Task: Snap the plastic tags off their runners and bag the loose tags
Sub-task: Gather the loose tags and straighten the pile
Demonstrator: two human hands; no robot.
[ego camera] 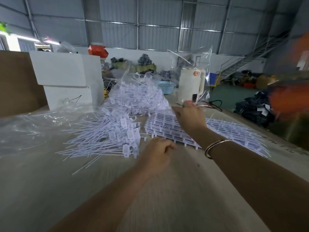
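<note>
Both forearms were bare, no sleeves in view. Thin rose-gold metal bangle (pixel 217 147) sat on right wrist, open-ended cuff shape. Right hand (pixel 190 115) had red-painted fingernail. Left hand (pixel 157 154) wore nothing visible.

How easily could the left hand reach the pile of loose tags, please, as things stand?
Probably easily: the left hand sits beside the loose tags, with nothing between them.
</note>
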